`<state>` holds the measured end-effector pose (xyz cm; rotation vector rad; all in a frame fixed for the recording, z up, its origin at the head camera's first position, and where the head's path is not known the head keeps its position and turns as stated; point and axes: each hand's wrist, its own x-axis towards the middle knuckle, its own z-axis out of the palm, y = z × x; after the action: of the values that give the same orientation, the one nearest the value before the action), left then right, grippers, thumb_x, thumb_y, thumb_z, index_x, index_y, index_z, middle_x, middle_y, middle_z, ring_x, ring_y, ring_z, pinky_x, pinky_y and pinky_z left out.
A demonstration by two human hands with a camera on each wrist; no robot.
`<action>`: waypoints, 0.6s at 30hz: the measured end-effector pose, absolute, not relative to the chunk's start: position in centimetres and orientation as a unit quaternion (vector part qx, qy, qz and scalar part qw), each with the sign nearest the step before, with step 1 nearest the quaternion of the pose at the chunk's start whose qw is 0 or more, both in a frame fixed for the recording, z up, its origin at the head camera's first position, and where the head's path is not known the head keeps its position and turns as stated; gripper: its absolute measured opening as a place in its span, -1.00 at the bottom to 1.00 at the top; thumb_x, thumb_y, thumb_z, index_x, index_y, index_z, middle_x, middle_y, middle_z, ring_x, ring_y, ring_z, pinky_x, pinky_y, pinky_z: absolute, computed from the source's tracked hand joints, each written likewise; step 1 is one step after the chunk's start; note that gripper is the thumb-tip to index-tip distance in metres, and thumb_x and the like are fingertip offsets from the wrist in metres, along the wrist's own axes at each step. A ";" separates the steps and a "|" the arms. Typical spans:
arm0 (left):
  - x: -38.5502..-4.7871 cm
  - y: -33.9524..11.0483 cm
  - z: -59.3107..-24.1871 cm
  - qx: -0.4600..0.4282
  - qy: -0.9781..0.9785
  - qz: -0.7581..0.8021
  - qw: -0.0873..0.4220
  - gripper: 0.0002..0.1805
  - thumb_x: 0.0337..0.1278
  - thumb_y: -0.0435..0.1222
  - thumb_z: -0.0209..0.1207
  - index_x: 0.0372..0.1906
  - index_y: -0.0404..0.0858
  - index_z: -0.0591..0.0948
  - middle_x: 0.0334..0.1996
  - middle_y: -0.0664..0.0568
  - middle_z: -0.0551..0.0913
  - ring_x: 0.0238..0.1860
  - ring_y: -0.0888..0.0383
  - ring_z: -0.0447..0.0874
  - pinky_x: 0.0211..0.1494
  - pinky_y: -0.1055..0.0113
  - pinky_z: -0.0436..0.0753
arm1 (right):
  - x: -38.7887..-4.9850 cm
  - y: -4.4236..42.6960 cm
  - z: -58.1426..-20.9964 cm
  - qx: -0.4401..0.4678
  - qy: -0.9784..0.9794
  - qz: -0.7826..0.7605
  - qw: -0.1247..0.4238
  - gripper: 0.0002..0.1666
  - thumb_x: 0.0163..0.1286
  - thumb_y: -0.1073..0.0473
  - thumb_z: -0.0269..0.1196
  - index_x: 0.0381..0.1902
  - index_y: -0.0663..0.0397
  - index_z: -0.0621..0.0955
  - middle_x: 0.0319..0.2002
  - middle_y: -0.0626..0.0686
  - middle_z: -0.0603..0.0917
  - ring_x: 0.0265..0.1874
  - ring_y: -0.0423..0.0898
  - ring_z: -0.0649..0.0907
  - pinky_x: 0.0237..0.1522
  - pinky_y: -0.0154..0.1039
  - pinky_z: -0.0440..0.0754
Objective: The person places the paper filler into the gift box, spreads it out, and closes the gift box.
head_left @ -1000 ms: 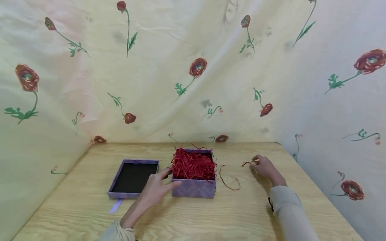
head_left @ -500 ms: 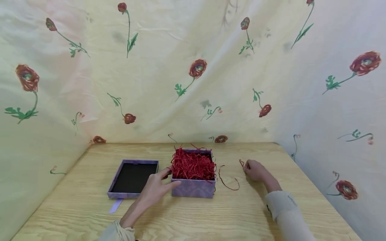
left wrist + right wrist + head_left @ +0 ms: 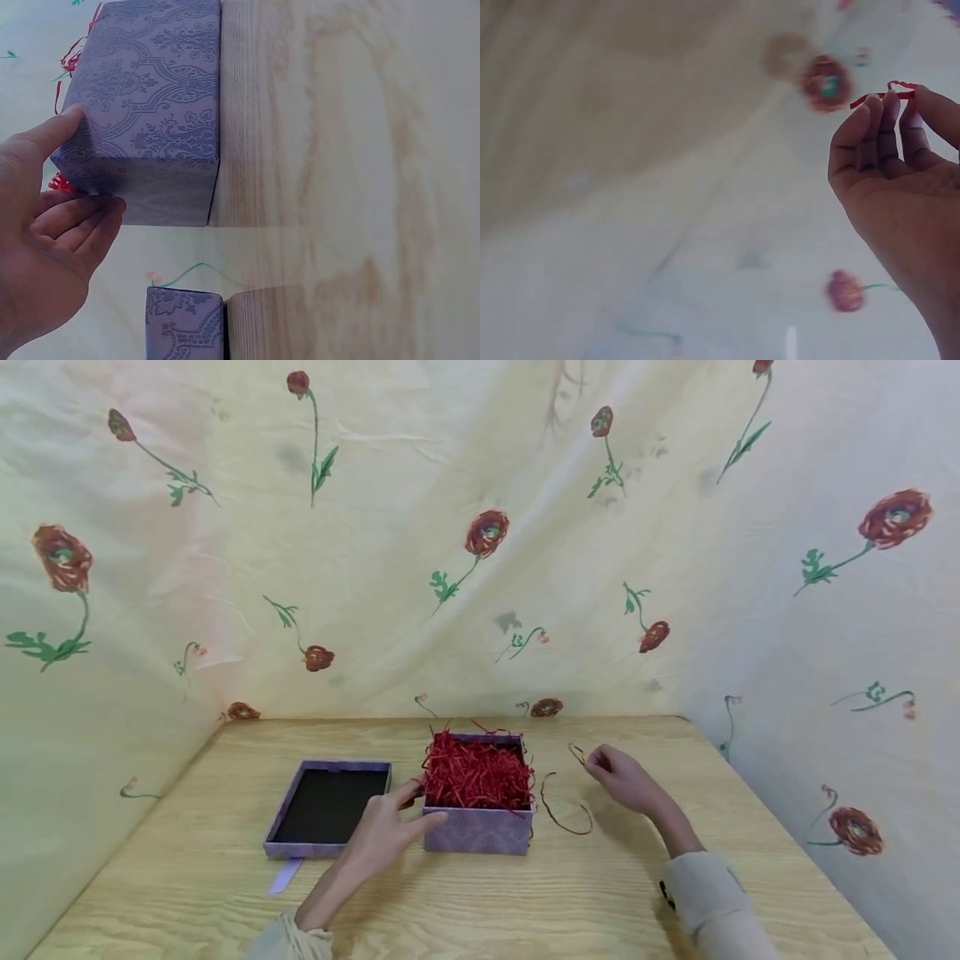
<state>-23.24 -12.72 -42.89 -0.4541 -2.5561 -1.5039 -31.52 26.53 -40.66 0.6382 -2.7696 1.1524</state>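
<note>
Red strand (image 3: 576, 752): pinched in the fingers of the right hand (image 3: 628, 783), long axis toward eleven o'clock. Purple box (image 3: 477, 833), heaped with red shreds (image 3: 478, 772), lies between eight and nine o'clock from those fingers. Left hand (image 3: 378, 828), fingers spread, rests at the box's eight-o'clock corner, thumb on its front face. Loose strand (image 3: 557, 821) lies on the desk (image 3: 480, 906) between box and right hand; black-lined lid (image 3: 303, 850) lies at the box's nine o'clock.

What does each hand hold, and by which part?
Right hand pinches a red strand, exact spot unclear; left hand holds the purple box by its near left corner.
</note>
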 end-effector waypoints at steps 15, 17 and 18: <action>-22.9 -12.7 -42.8 -0.159 -0.850 -0.493 0.093 -0.21 0.26 -0.02 0.42 0.37 -0.50 0.51 0.20 -0.38 0.62 0.18 -0.35 0.63 0.15 -0.17 0.63 | -29.6 15.2 -34.7 0.343 -0.839 0.420 0.045 -0.90 0.61 0.32 0.15 -0.12 0.27 0.58 -0.31 0.07 0.57 -0.41 -0.10 0.53 -0.37 -0.22 0.55; -22.9 -12.7 -42.8 -0.164 -0.849 -0.493 0.097 -0.23 0.26 -0.03 0.42 0.36 -0.49 0.52 0.19 -0.37 0.63 0.18 -0.34 0.63 0.15 -0.16 0.63 | -29.6 14.3 -34.9 0.359 -0.845 0.393 0.041 -0.93 0.59 0.34 0.17 -0.15 0.25 0.58 -0.34 0.03 0.57 -0.44 -0.13 0.51 -0.38 -0.21 0.54; -22.9 -12.6 -42.8 -0.165 -0.849 -0.492 0.097 -0.24 0.26 -0.04 0.42 0.36 -0.48 0.52 0.19 -0.36 0.63 0.18 -0.33 0.64 0.16 -0.16 0.63 | -29.6 14.0 -35.1 0.364 -0.852 0.374 0.041 -0.94 0.58 0.33 0.18 -0.15 0.22 0.59 -0.33 0.00 0.58 -0.41 -0.14 0.52 -0.33 -0.20 0.54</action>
<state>-22.93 -12.62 -42.83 -0.4876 -2.5134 -1.4579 -29.62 13.96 -35.09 1.1136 -2.6103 1.1445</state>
